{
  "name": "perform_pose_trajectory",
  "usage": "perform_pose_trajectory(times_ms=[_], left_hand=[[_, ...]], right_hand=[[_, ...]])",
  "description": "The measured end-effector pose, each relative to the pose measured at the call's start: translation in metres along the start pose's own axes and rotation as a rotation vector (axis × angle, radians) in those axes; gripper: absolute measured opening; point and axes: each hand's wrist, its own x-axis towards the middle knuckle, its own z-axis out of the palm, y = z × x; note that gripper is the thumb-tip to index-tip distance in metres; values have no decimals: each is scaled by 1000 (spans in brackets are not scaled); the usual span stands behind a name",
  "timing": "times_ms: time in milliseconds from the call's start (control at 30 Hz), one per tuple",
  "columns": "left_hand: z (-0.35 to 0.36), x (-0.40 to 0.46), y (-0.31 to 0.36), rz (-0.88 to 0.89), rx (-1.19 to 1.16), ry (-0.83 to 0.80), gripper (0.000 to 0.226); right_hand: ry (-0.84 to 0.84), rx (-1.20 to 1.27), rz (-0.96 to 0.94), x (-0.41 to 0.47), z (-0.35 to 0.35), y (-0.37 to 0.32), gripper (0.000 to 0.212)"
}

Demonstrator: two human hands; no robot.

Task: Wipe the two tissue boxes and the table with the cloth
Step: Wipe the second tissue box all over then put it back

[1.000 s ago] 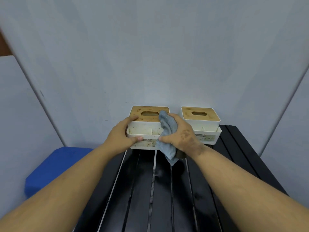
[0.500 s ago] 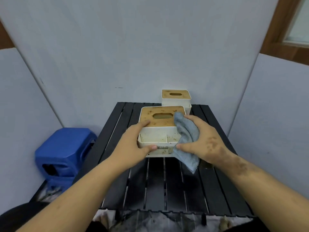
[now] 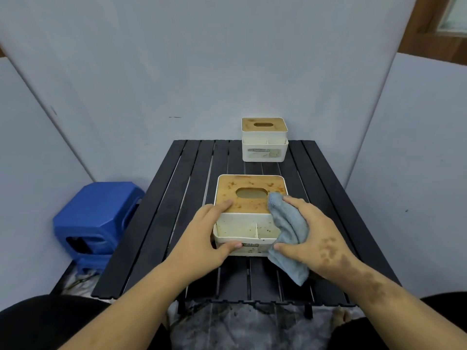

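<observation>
Fingers of my right hand [image 3: 313,238] curl around the blue cloth [image 3: 288,233], thumb pinching it low against the front corner of the near tissue box [image 3: 249,215] while the upper fold sits on the lid's right edge; the loose tail hangs onto the black slatted table [image 3: 161,223]. My left hand [image 3: 202,236] clasps the box's left side, forefinger laid on the wooden lid, thumb hooked on the front rim. A second ago this box stood at the back beside its twin; now it sits pulled forward to mid-table, well apart from the far tissue box [image 3: 264,140], which remains against the wall. I judge that gives room to scrub: reddish specks cover the lid and front tray, so wiping has barely begun. Off left stands a blue stool [image 3: 98,213].
</observation>
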Motion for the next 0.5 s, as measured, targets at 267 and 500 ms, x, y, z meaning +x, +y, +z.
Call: perform_pose_trajectory(times_ms=[267, 500], left_hand=[[1, 3, -9, 5, -14, -31, 89], [2, 7, -12, 78, -56, -3, 81]], right_hand=[[-153, -115, 51, 6, -99, -22, 76], [-129, -286, -103, 53, -53, -22, 48]])
